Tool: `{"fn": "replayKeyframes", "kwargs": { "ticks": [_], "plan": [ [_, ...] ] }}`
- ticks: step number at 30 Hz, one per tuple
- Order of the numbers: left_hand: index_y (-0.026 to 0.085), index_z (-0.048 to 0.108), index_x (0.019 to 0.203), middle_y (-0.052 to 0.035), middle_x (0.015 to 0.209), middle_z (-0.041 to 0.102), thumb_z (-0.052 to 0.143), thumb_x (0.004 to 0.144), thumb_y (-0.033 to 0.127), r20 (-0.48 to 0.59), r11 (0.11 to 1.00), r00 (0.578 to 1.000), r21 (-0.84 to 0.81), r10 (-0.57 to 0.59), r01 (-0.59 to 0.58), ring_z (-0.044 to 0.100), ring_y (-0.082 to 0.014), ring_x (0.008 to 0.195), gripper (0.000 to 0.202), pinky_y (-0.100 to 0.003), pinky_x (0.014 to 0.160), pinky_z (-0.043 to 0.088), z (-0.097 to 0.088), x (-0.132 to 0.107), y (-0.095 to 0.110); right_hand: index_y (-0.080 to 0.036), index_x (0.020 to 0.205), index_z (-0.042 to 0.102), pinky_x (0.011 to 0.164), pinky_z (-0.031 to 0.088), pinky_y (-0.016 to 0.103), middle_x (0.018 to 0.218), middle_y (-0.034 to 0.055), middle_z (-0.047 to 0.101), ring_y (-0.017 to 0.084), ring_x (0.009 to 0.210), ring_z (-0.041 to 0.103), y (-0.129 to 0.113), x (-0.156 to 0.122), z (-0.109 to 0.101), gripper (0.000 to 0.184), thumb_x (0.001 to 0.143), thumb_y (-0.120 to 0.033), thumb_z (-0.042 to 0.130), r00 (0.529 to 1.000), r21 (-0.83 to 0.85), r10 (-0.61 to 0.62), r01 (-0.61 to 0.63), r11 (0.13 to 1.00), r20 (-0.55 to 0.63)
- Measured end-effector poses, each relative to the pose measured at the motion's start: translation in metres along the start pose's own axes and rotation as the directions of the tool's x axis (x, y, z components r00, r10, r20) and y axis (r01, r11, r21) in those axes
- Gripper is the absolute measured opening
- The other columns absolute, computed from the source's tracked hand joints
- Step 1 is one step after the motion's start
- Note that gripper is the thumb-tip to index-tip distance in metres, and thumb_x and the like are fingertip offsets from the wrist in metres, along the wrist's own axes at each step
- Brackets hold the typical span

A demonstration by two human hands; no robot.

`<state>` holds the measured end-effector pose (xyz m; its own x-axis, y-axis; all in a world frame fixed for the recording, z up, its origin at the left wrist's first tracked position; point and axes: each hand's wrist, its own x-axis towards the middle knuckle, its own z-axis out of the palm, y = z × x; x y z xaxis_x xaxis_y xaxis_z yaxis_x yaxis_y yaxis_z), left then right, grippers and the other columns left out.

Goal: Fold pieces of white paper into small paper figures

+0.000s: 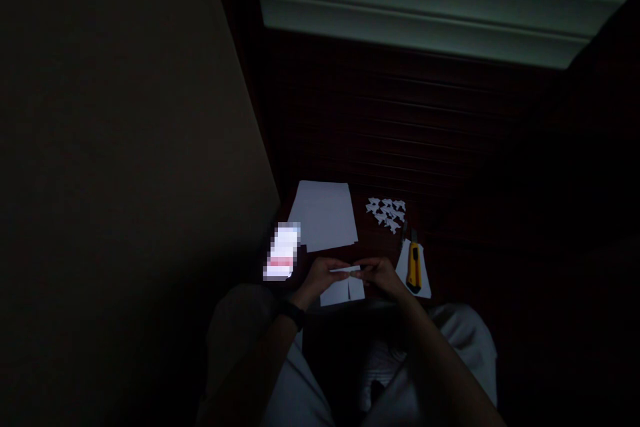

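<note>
A small white sheet of paper (334,293) lies in front of me at the near edge of the dark table, with a narrow dark slit or gap running down it. My left hand (323,273) pinches its upper part, thumb and fingers closing from the left. From the right, my right hand (381,273) grips the same upper area, and the fingertips of both hands nearly meet. To the right of my right hand, a yellow utility knife (414,268) rests on white paper (424,285). The dim light hides fine detail at the fingertips.
Behind my hands lies a stack of larger white sheets (325,213). Several small folded paper pieces (385,212) are piled at the back right. A lit phone screen (283,250), blurred out, is on the left. A wall (150,147) rises at the left, slatted panels (425,3) ahead.
</note>
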<state>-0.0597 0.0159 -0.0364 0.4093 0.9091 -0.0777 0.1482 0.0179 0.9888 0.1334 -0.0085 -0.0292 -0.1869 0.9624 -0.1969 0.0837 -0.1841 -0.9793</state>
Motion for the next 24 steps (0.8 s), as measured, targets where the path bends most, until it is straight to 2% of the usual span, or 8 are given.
{"fn": "replayKeyframes", "kwargs": {
  "ticks": [14,20,24],
  "plan": [
    [0.011,0.067,0.085,-0.0110,0.087,0.068,0.066,0.063,0.036,-0.033,1.000,0.999,-0.016,0.017,-0.017,0.062,-0.0224,0.081,0.033,-0.030,0.073,0.046,0.0043,0.0029,-0.0068,-0.013,0.094,0.064,0.042,0.032,0.019,0.049,-0.0025,0.054,0.007,0.042,0.042,0.0038,0.0009,0.0003,0.040,0.063,-0.039,0.067,0.999,-0.001,-0.041,0.041,0.999,0.002],
    [0.011,0.067,0.085,-0.0110,0.088,0.068,0.067,0.063,0.037,-0.027,1.000,1.000,-0.022,0.014,-0.015,0.062,-0.0217,0.081,0.035,-0.029,0.072,0.046,0.0051,0.0004,-0.0009,-0.013,0.069,0.065,0.044,0.034,0.020,0.052,-0.0012,0.054,0.008,0.044,0.043,0.0055,0.0028,0.0020,0.036,0.067,-0.049,0.059,0.999,0.031,-0.020,0.021,0.999,-0.039],
    [0.011,0.067,0.088,-0.0109,0.088,0.068,0.067,0.063,0.037,-0.007,0.999,1.000,-0.028,0.021,-0.022,0.061,-0.0218,0.081,0.036,-0.029,0.072,0.046,0.0051,-0.0002,0.0006,-0.013,0.066,0.063,0.046,0.035,0.020,0.053,-0.0021,0.053,0.008,0.047,0.043,0.0030,0.0022,0.0017,0.037,0.066,-0.050,0.060,1.000,0.035,0.002,-0.002,0.999,0.016]
  ]
}}
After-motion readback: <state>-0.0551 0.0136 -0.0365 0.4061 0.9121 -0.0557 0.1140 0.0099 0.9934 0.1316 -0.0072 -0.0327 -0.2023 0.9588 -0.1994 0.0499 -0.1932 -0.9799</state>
